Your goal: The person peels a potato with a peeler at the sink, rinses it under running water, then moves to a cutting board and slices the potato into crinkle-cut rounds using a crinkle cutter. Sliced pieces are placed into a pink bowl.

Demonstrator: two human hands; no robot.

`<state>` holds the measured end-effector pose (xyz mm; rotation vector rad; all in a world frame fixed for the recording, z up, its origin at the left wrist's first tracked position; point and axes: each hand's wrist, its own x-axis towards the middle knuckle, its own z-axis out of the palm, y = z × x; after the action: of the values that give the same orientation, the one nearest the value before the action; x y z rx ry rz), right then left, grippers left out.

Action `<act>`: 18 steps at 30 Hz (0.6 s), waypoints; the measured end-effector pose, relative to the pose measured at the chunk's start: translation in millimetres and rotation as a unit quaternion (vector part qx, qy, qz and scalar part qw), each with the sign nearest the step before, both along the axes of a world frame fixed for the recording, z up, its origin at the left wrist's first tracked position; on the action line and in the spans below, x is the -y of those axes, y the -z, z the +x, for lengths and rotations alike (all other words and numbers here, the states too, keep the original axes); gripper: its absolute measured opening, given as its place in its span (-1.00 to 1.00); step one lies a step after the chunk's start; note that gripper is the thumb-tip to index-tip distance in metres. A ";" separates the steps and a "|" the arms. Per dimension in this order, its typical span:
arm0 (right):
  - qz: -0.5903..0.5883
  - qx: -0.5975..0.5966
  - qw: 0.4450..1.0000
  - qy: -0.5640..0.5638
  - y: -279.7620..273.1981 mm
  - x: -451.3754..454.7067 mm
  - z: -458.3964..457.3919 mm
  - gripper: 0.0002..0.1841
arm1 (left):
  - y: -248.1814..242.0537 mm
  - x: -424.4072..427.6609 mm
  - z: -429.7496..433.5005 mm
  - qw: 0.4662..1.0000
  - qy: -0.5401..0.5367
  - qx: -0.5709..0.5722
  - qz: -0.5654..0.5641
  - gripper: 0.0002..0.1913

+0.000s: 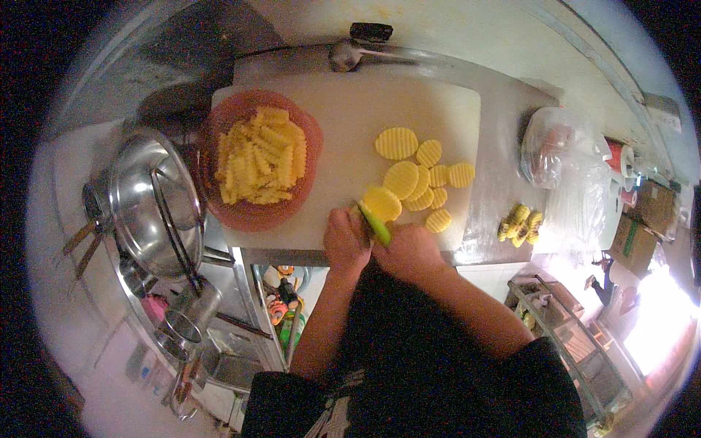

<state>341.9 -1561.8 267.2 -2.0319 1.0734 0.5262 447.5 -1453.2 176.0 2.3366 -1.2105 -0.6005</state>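
Observation:
Yellow crinkle-cut potato slices [401, 179] lie on the right half of a white cutting board [350, 120]. At its near edge my left hand [348, 236] and my right hand [409, 252] come together around a green-handled cutter [375, 223]. The handle slants between them, with my fingers closed at both sides of it; its blade is mostly hidden. A wet-looking potato slice [382, 203] lies right against the cutter's far side. On the board's left, a red plastic basket [313, 164] holds a heap of crinkle-cut potato sticks [263, 156].
A ladle [346, 56] lies behind the board, near a small black object [371, 32]. Knobby yellow pieces [520, 225] sit on the steel counter at right, beside clear plastic bags [572, 180]. At left stands a large steel bowl [156, 202]; a metal pot [191, 317] is nearer me.

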 end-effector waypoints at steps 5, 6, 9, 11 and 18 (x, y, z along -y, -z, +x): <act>-0.025 0.017 1.000 0.006 10.1 6.9 -12.3 -0.59 | 1.1 10.6 4.4 0.998 -0.019 -0.029 -0.049 -0.74; -0.033 0.016 0.999 0.019 5.2 8.2 -13.6 -0.64 | 2.1 13.8 5.0 0.998 0.004 -0.011 -0.055 -0.77; -0.056 0.051 0.996 0.055 -21.9 12.4 -19.7 -0.69 | 3.4 18.6 4.2 0.993 -0.064 -0.059 -0.080 -0.79; -0.047 0.045 0.996 0.062 -43.2 11.4 -24.3 -0.67 | 4.3 20.5 4.9 0.992 -0.052 -0.031 -0.107 -0.79; -0.056 0.073 0.996 0.022 -61.2 -6.1 -14.5 -0.66 | 3.3 22.2 8.2 0.998 0.017 0.024 -0.061 -0.80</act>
<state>327.4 -1555.7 328.4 -2.1032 1.0781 0.2957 455.8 -1475.4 172.7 2.2449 -1.2746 -0.4714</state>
